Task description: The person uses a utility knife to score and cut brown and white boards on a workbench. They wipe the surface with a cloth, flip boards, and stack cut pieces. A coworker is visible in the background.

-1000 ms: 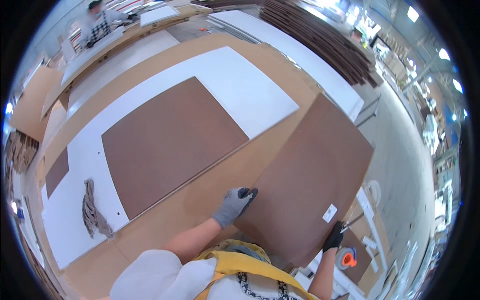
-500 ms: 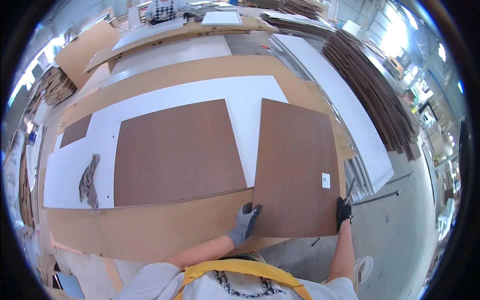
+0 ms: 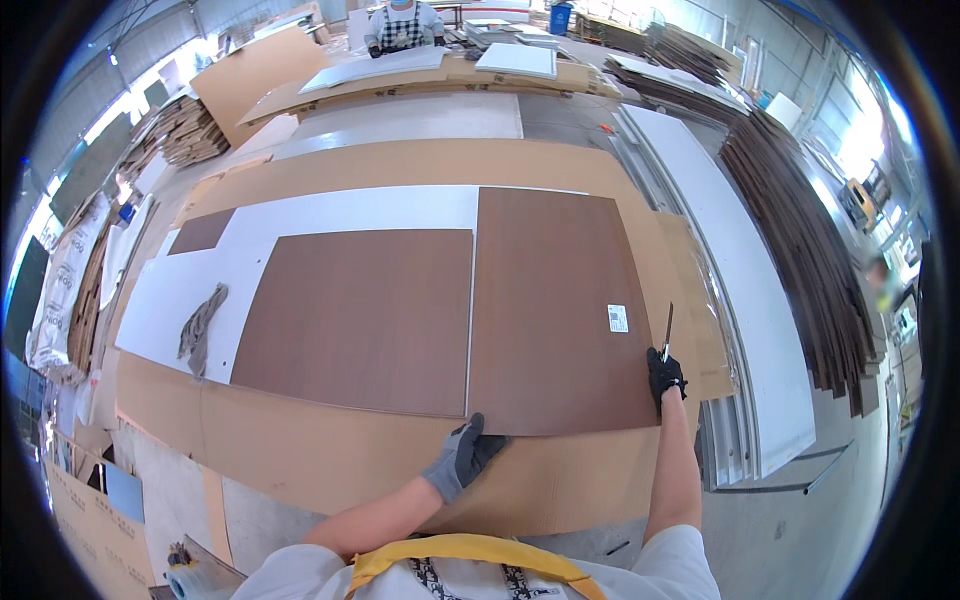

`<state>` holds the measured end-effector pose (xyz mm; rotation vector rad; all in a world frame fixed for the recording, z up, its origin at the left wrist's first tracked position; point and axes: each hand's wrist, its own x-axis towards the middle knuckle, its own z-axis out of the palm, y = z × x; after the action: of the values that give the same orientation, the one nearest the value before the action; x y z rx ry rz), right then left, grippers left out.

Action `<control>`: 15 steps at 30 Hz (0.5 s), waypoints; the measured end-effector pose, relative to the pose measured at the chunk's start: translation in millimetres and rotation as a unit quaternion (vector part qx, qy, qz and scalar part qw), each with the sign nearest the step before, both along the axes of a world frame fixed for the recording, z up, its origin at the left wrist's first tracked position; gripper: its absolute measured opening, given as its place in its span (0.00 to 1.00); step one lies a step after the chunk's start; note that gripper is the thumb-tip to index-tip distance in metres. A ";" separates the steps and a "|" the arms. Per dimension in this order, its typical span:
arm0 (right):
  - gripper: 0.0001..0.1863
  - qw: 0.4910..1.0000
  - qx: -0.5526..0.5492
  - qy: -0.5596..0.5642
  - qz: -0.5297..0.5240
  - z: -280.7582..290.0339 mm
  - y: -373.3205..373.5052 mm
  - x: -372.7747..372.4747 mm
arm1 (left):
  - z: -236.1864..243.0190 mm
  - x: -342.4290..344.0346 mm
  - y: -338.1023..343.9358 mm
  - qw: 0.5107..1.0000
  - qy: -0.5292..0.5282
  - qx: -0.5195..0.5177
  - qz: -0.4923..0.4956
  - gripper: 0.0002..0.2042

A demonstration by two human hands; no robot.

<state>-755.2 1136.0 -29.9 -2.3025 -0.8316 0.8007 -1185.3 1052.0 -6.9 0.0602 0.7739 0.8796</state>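
A brown wood-look panel (image 3: 550,300) with a small white label (image 3: 617,318) lies over a white board (image 3: 370,207), right beside a second brown panel (image 3: 355,320). A thin pale gap runs between the two. In a grey-and-black glove, my left hand (image 3: 465,458) grips the labelled panel's near left corner. My right hand (image 3: 666,378), in a black glove, is closed at that panel's right edge, with a slim pointed tool (image 3: 668,328) sticking up from it; its exact kind is unclear.
A brown cardboard sheet (image 3: 330,450) lies under the boards. A grey rag (image 3: 203,328) and a small brown piece (image 3: 203,231) rest on the white board. Long white panels (image 3: 720,250) and dark strips (image 3: 790,240) are stacked at right. A person (image 3: 405,28) stands at a far table.
The labelled panel has shifted left and away from me, now lined up beside the other brown panel. Both hands moved with it. The view has tilted up, showing more of the far person.
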 end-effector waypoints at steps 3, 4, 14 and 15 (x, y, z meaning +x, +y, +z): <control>0.28 0.997 -0.022 -0.072 0.031 12.3 7.1 -9.2 | 1.3 0.7 6.9 1.000 -0.003 -0.008 0.012 0.19; 0.29 0.992 -0.030 -0.112 0.042 14.7 9.8 -7.9 | -0.4 2.4 8.5 1.000 -0.018 0.001 0.018 0.20; 0.29 0.913 0.123 0.382 0.071 19.0 -7.8 -2.8 | -7.9 0.5 10.5 0.999 -0.022 0.033 0.016 0.20; 0.28 0.908 0.133 0.390 0.076 25.0 -12.0 -8.6 | -13.2 0.1 9.7 0.999 -0.005 0.035 0.003 0.20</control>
<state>-763.8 1123.9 -4.9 -1.4773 -0.6806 1.4380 -1185.2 1061.7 -20.1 0.1156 0.7342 0.9119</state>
